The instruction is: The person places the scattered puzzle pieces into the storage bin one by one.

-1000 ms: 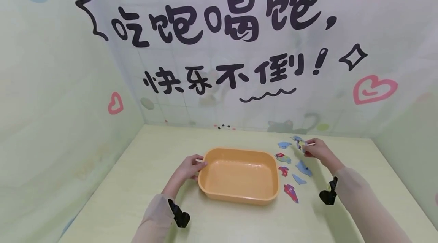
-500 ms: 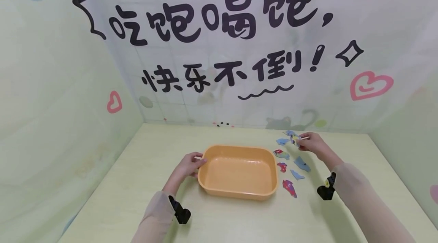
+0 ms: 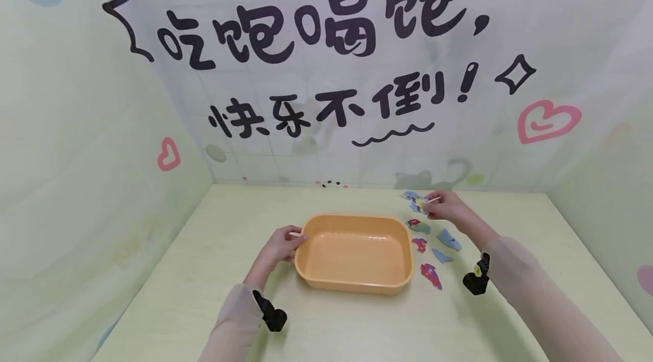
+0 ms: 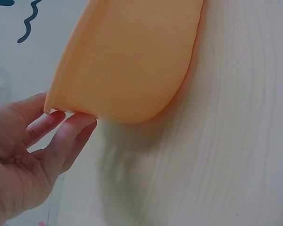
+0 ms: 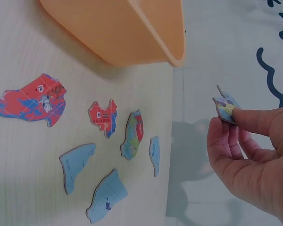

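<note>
Up off the table, my right hand (image 3: pixel 446 209) pinches a jigsaw piece (image 5: pixel 226 106) printed in blue and yellow between thumb and fingers. In the head view that piece is beyond the far right corner of an orange plastic basin (image 3: pixel 357 285). My left hand (image 3: pixel 280 244) grips the basin's left end by the rim, as the left wrist view shows closely. Nothing lies inside the basin. To its right lie several flat map-printed jigsaw pieces: a red and purple one (image 5: pixel 33 101), a small red one (image 5: pixel 104 117), a green and red one (image 5: pixel 133 134) and blue ones (image 5: pixel 106 195).
The pale wooden table (image 3: pixel 204 294) meets a printed cloth backdrop (image 3: pixel 285 164) behind, with cloth on both sides too. A small blue piece (image 5: pixel 154 155) lies nearest the table's far edge. Black wrist cameras (image 3: pixel 476 277) hang below the sleeves.
My right hand has moved left with the jigsaw piece, toward the basin's far right corner. My left hand keeps its hold on the basin, and the loose pieces lie as before.
</note>
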